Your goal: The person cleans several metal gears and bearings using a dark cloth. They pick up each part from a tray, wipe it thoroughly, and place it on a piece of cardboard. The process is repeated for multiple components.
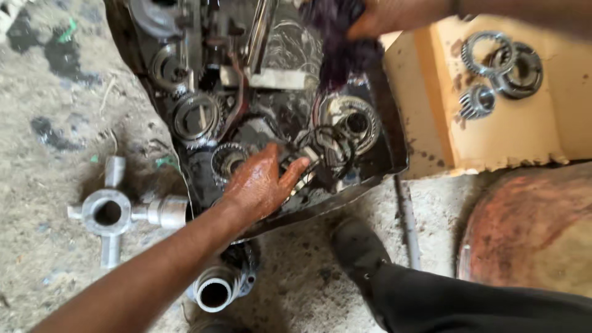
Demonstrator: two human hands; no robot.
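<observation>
My left hand (262,182), wet with oil, reaches into a black tray (394,157) of greasy parts. Its fingers are spread and rest among the gears, next to a small toothed gear (228,160) and a tangle of black wire (327,145). I cannot see anything gripped in it. My right hand (376,21) is at the top of the view, closed on a dark purple rag (339,52) that hangs over the tray's far side. A large gear (196,117) and a ring bearing (354,123) lie in the tray.
A torn piece of cardboard (512,132) at right carries three gears and bearings (502,65). A metal cross-shaped piece (111,213) lies on the dirt floor at left. A metal tube (214,291) sits below the tray. A shoe (357,246) and a rusty round object (536,228) are at lower right.
</observation>
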